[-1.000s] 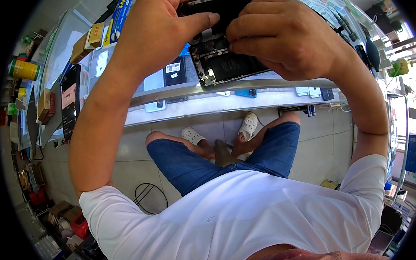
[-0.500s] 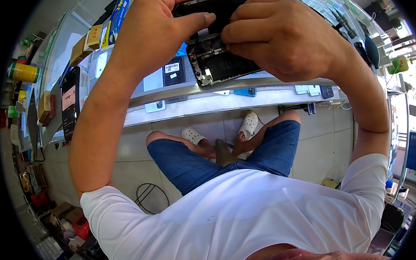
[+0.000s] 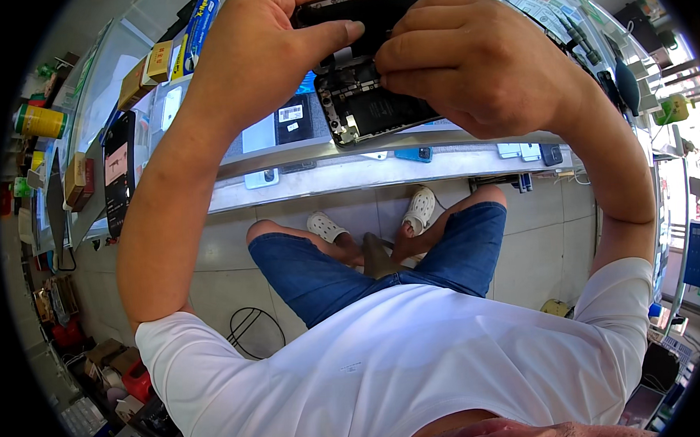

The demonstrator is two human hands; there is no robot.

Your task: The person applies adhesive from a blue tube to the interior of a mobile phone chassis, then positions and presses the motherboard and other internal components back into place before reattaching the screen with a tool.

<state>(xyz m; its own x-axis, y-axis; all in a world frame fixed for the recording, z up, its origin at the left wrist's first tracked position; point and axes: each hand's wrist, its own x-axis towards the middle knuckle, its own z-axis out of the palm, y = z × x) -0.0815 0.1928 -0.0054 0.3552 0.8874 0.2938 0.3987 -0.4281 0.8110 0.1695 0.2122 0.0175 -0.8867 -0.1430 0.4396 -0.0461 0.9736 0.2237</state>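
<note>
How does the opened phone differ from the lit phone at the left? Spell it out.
The opened phone bares its inner parts; the lit phone shows only its front. The lit phone's screen glows with a pinkish picture; the opened phone shows no lit display. The left hand and right hand are on the opened phone; neither is on the lit phone. Both look mostly black.

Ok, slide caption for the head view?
Left hand and right hand at an opened black phone over a glass counter.

Right hand (image 3: 476,64) covers the right side of the opened phone (image 3: 346,126) — what it pinches, if anything, cannot be told. Top edge crops the left hand (image 3: 276,38), most of its fingers out of sight; print on the black battery (image 3: 380,109) too small to read.
</note>
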